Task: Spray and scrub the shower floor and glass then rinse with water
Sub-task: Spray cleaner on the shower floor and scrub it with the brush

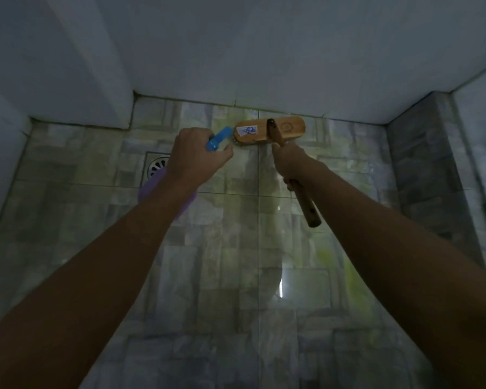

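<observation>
My left hand grips a spray bottle; its blue trigger head sticks out past my fingers and its purple body shows under my wrist. My right hand grips the wooden handle of a scrub brush. The brush's wooden head lies bristles down on the tiled shower floor close to the back wall. The blue spray head almost touches the left end of the brush head. Yellow-green streaks of cleaner show on the wet tiles.
A round metal floor drain sits left of my left wrist, partly hidden by the bottle. White walls close the floor at the back and left. A raised tiled ledge runs along the right side.
</observation>
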The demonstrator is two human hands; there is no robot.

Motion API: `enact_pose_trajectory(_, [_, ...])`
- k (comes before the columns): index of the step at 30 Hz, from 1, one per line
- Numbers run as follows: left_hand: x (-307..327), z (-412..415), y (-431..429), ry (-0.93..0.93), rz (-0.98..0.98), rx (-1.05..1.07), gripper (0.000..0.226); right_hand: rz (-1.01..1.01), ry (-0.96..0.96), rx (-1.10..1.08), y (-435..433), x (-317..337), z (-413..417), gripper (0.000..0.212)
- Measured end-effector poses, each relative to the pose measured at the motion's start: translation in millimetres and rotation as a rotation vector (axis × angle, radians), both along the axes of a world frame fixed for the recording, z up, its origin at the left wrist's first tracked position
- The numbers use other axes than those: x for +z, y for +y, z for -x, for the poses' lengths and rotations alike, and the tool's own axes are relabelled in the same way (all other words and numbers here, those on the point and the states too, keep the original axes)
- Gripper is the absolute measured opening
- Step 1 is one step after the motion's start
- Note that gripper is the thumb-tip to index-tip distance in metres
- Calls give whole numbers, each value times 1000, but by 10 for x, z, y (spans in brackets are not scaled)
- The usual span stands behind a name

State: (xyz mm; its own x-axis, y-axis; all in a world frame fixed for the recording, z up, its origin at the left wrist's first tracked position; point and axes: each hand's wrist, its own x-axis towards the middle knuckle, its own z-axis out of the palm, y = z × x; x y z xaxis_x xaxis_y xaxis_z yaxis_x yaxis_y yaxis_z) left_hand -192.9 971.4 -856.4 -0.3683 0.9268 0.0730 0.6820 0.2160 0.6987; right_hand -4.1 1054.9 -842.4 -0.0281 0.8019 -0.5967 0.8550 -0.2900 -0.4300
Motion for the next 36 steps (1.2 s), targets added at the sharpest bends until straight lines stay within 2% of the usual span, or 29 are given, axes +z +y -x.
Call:
enact_pose_trajectory(7, [21, 68, 6, -37, -62, 18, 59, 46, -60, 31, -408, 90, -195, 41])
enact_pose_trajectory(13, [12, 274, -123, -164, -181, 114, 50, 163, -173, 216, -1283, 209, -592, 42])
enact_pose_trajectory(16, [34, 291, -225, -165, -301, 149, 40, 175, -95, 148, -1060, 268, -413, 40])
enact_pose_trajectory(21, [3, 302, -290, -105, -361, 217, 40, -53, 77, 37, -35, 155, 222, 31])
enact_pose_trajectory(23, [-1, 281, -296, -79, -373, 205, 39, -6, 84, -26, 198, 99, 451, 31])
enact_pose_trajectory(27, [11, 278, -340, -15, -389, 183, 36, -15, 91, 58, -170, 105, 488, 37])
enact_pose_trajectory(29, [-15, 294, -356, -33, -394, 175, 37, 65, 106, 107, -617, 159, 208, 33])
enact_pose_trajectory(32, [-18, 345, -341, -74, -409, 225, 37, 152, 11, 123, -1059, 167, -169, 43])
enact_pose_trajectory(34, [-41, 430, -353, -105, -438, 269, 39, 100, -38, 120, -934, 109, -147, 43])
enact_pose_trajectory(36, [-65, 489, -373, -123, -451, 293, 42, 39, 53, 34, -566, 49, 74, 38])
